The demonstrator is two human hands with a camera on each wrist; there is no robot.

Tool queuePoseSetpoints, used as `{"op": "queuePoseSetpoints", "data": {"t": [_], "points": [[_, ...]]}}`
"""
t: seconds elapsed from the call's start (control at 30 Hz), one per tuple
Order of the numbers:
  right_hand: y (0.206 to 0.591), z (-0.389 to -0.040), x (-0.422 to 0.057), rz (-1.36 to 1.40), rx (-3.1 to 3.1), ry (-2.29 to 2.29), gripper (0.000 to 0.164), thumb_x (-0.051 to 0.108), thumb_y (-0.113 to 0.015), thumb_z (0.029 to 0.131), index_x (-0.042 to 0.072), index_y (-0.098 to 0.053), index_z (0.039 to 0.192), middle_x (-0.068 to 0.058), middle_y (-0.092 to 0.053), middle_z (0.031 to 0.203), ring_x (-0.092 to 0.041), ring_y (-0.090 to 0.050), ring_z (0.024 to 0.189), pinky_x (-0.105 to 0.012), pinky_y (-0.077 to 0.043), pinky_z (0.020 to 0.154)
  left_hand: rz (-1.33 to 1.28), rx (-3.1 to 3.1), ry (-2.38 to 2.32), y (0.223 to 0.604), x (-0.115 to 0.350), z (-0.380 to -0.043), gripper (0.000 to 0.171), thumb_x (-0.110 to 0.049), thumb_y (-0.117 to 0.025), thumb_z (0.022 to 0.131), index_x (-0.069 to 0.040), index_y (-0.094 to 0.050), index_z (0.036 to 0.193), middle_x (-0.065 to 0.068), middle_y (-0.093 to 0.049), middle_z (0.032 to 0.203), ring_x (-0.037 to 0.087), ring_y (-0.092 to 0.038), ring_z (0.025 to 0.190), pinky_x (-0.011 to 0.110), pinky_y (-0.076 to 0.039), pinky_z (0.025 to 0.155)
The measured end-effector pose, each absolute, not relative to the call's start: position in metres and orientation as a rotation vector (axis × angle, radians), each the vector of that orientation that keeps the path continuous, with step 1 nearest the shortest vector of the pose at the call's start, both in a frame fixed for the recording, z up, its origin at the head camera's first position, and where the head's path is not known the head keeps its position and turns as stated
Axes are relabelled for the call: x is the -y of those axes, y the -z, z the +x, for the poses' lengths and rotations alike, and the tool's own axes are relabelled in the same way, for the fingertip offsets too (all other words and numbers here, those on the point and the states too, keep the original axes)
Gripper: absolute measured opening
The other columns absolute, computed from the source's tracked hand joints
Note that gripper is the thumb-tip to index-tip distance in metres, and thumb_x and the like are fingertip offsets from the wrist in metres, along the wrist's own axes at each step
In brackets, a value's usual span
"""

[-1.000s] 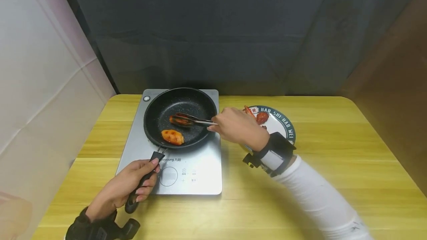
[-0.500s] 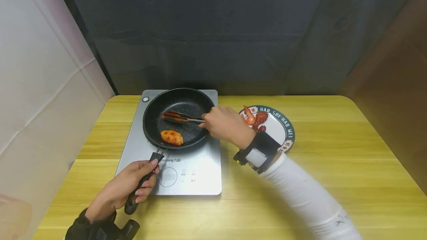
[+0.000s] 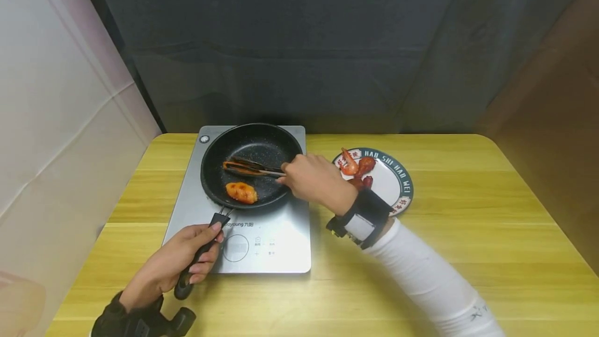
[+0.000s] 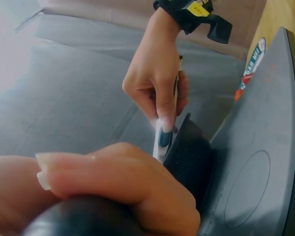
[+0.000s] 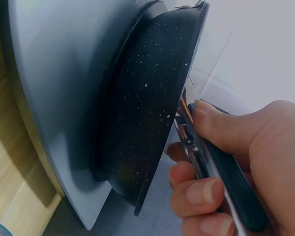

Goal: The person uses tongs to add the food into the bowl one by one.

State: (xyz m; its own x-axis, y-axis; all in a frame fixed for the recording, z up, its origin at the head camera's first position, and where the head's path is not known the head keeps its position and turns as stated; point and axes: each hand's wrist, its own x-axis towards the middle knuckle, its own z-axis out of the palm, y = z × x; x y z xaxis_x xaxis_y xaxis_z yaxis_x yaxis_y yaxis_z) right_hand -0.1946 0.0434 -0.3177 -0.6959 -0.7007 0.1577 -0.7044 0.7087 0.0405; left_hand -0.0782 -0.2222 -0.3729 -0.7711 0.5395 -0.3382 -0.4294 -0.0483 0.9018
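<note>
Left hand [image 3: 187, 256] grips the black handle [image 3: 203, 251] of the pan [image 3: 269, 144]; right hand [image 3: 311, 176] holds tongs [image 3: 272, 172], tips at an orange-brown piece [image 3: 229, 166] inside (can't tell if pinched). Orange piece [image 3: 242, 192] lies nearer the handle. Pan sits on a silver hob [image 3: 290, 254], toward the bench's [image 3: 491, 196] back-left corner; plate [image 3: 388, 186] with red-brown food [image 3: 366, 165] near the back edge, right of the hob.
</note>
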Motion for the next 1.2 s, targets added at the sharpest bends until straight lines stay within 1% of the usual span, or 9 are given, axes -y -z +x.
{"op": "queuePoseSetpoints", "data": {"t": [0.2, 0.4, 0.7, 0.83, 0.97, 1.2], "points": [[0.319, -0.192, -0.044, 1.168, 2.779, -0.024, 0.029, 0.037, -0.060, 0.095, 0.013, -0.063, 0.079, 0.002, -0.050, 0.061, -0.015, -0.052, 0.051, -0.033, -0.045, 0.041, 0.133, -1.565, -1.893, 0.372, 0.223, -0.079, 0.036, -0.034, -0.036, 0.105, 0.001, -0.036, 0.100, -0.004, -0.036, 0.065, 0.005, -0.035, 0.045, 0.018, -0.037, 0.038], [0.316, -0.190, -0.044, 1.174, 2.810, -0.018, 0.029, 0.038, -0.060, 0.095, 0.014, -0.063, 0.080, 0.003, -0.051, 0.061, -0.013, -0.050, 0.050, -0.031, -0.044, 0.042, 0.129, -1.572, -1.889, 0.372, 0.223, -0.079, 0.036, -0.034, -0.036, 0.105, 0.001, -0.036, 0.100, -0.004, -0.036, 0.065, 0.005, -0.035, 0.045, 0.018, -0.037, 0.038], [0.308, -0.187, -0.046, 1.159, 2.885, -0.119, 0.029, 0.039, -0.060, 0.095, 0.015, -0.062, 0.079, 0.005, -0.046, 0.057, -0.012, -0.049, 0.049, -0.025, -0.038, 0.040, 0.132, -1.572, -1.896, 0.370, 0.224, -0.080, 0.034, -0.033, -0.036, 0.105, 0.001, -0.036, 0.099, -0.004, -0.036, 0.065, 0.005, -0.035, 0.045, 0.018, -0.036, 0.038], [0.307, -0.189, -0.047, 1.162, 2.900, -0.181, 0.031, 0.038, -0.060, 0.094, 0.015, -0.060, 0.074, 0.005, -0.046, 0.055, -0.011, -0.049, 0.048, -0.024, -0.038, 0.039, 0.121, -1.567, -1.892, 0.368, 0.223, -0.080, 0.035, -0.034, -0.036, 0.105, 0.001, -0.036, 0.099, -0.004, -0.036, 0.065, 0.005, -0.035, 0.045, 0.018, -0.036, 0.038], [0.309, -0.194, -0.047, 1.161, 2.883, -0.218, 0.033, 0.036, -0.061, 0.094, 0.015, -0.058, 0.069, 0.004, -0.045, 0.055, -0.012, -0.049, 0.048, -0.025, -0.039, 0.039, 0.106, -1.572, -1.892, 0.367, 0.223, -0.079, 0.035, -0.034, -0.036, 0.105, 0.000, -0.036, 0.099, -0.004, -0.036, 0.065, 0.005, -0.035, 0.045, 0.018, -0.036, 0.038], [0.315, -0.200, -0.045, 1.183, 2.819, -0.165, 0.031, 0.033, -0.061, 0.095, 0.014, -0.060, 0.071, 0.003, -0.048, 0.057, -0.015, -0.052, 0.052, -0.032, -0.045, 0.043, 0.102, -1.562, -1.892, 0.368, 0.221, -0.080, 0.035, -0.034, -0.036, 0.105, 0.001, -0.036, 0.100, -0.003, -0.035, 0.065, 0.005, -0.035, 0.045, 0.018, -0.035, 0.039]]}}
